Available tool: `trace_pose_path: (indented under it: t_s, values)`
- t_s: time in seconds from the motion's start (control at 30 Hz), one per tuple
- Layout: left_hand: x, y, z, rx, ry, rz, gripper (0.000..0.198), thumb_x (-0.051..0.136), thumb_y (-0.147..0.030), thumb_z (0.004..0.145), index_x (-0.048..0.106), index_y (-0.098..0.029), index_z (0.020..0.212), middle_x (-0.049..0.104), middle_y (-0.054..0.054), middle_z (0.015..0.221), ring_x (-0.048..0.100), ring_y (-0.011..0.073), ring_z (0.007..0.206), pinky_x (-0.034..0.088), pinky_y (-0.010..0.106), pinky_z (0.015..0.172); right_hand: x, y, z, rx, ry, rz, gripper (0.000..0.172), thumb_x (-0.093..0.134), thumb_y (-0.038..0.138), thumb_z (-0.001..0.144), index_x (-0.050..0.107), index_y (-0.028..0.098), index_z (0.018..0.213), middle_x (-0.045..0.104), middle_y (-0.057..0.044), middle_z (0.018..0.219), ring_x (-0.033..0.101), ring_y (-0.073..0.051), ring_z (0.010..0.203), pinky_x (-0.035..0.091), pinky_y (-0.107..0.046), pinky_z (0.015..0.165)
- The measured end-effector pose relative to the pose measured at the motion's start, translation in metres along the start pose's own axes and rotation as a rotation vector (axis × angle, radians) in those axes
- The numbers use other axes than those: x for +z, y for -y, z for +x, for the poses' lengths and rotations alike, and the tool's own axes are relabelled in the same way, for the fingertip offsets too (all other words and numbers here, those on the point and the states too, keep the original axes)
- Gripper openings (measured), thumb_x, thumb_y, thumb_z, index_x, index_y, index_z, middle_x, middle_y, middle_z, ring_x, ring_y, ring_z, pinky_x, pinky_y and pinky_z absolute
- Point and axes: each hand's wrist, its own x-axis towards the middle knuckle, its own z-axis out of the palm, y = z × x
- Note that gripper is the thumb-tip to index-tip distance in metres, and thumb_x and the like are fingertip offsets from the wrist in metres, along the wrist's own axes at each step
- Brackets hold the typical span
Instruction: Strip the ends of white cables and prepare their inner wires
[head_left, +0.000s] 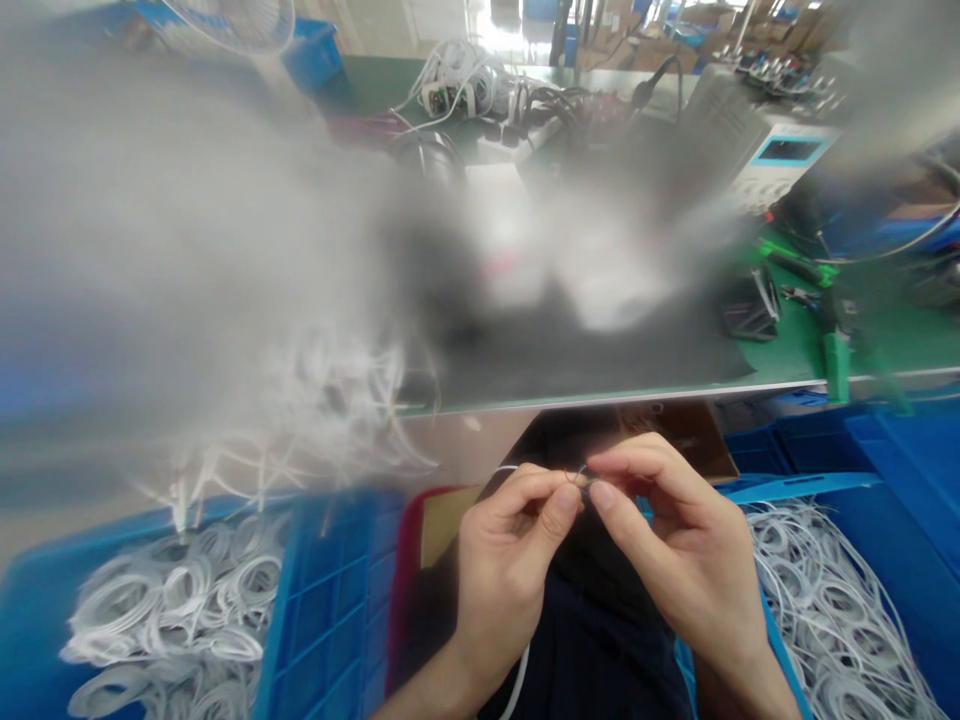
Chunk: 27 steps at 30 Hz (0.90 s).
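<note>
Where hands converge, white cable partly hidden

A green surface with a pale front edge runs across the view, and much of its left and middle is blurred. A black mat covers part of it, reaching close to the front edge, with whitish shapes over it too smeared to identify. At the back lie a coil of white cable, tangled black cables and a white power strip. Toward the right stands a bench instrument with a blue-framed display. Nearer the front are a small dark holder and green-handled pliers. On the left, blurred white leads spill over the front edge.
</note>
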Motion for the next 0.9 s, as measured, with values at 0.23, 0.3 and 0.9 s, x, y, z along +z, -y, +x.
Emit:
trace_pose_path:
  t_s: [0.23, 0.3, 0.9]
  values:
    - [0.0, 0.0, 0.0, 0.003, 0.002, 0.008, 0.011, 0.074, -0.023, 0.104, 0.084, -0.021, 0.099, 0.074, 0.005, 0.092, 0.066, 0.0181, 0.086, 0.051, 0.028, 0.076, 0.001, 0.001, 0.0, 0.001, 0.004, -0.005, 0.009, 0.072, 0.018, 0.102, 0.076, 0.026, 0.104, 0.073, -0.003, 0.095, 0.07, -0.018, 0.086, 0.055, -0.029, 0.068]
    - [0.0, 0.0, 0.001, 0.003, -0.003, 0.005, 0.011, 0.074, -0.023, 0.103, 0.083, -0.021, 0.098, 0.074, 0.005, 0.092, 0.066, 0.0176, 0.086, 0.051, 0.027, 0.075, 0.001, 0.001, -0.001, -0.001, 0.0, 0.0, 0.009, 0.072, 0.018, 0.102, 0.076, 0.025, 0.102, 0.073, -0.002, 0.093, 0.07, -0.018, 0.084, 0.054, -0.029, 0.068]
    - [-0.005, 0.0, 0.002, -0.055, 0.05, -0.032, 0.015, 0.074, -0.027, 0.105, 0.083, -0.021, 0.094, 0.07, 0.003, 0.089, 0.065, 0.0154, 0.082, 0.05, 0.027, 0.075, -0.017, -0.009, 0.025, 0.229, 0.264, 0.339, 0.017, 0.078, 0.031, 0.101, 0.079, 0.021, 0.087, 0.069, 0.001, 0.077, 0.061, -0.013, 0.068, 0.052, -0.025, 0.066]
